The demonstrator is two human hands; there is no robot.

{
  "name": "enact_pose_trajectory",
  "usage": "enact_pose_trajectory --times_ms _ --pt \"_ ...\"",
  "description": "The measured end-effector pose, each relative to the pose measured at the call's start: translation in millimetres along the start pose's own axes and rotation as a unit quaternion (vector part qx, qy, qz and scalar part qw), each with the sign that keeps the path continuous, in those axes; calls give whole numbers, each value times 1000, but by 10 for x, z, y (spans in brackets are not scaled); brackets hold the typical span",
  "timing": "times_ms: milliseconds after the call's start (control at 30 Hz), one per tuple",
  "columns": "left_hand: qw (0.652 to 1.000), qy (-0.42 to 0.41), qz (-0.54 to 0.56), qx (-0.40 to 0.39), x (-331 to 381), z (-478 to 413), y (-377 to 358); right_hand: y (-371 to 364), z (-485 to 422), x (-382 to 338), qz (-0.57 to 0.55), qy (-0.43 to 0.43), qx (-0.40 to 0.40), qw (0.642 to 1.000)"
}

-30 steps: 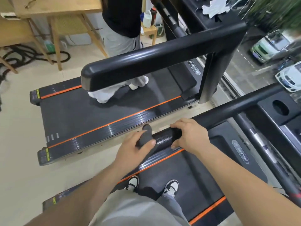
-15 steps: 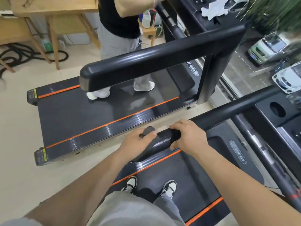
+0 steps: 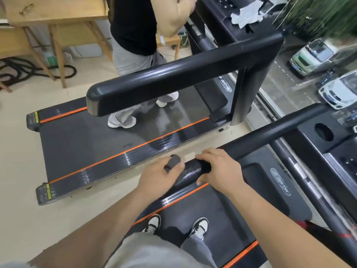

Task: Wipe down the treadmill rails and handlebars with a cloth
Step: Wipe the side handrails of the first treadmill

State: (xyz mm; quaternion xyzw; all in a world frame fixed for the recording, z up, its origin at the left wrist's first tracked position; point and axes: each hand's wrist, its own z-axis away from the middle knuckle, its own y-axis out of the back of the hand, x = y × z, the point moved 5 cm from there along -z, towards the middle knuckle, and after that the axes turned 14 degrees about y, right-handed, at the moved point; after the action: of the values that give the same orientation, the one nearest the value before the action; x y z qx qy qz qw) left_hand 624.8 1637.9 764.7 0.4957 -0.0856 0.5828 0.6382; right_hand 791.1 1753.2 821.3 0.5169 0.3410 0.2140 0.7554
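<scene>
beige floor (image 3: 19,171) spreads at nine o'clock, with a neighbouring treadmill (image 3: 96,144) at eleven. left hand (image 3: 156,176) curls round the end of the handlebar (image 3: 193,173), and right hand (image 3: 220,173) wraps the bar just beside it; no cloth shows under either. a white cloth (image 3: 247,12) lies at one o'clock on the far console (image 3: 216,10). i'd fetch it, then wipe long strokes toward two o'clock, where the bar runs unobstructed.

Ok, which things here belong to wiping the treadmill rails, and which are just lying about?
For the job: near handlebar, gripped by left hand and right hand; far handlebar; white cloth on the far console.
Just lying about: wooden table; coiled black rope; parked cars outside.
</scene>
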Motion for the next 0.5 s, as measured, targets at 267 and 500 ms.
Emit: enact_pose_trajectory --times_ms 267,500 --pt "962 -179 -202 47 77 338 -71 104 301 448 -166 10 137 977" --pt "988 -44 -123 -83 341 -55 -153 327 567 1102 -270 -190 254 909"
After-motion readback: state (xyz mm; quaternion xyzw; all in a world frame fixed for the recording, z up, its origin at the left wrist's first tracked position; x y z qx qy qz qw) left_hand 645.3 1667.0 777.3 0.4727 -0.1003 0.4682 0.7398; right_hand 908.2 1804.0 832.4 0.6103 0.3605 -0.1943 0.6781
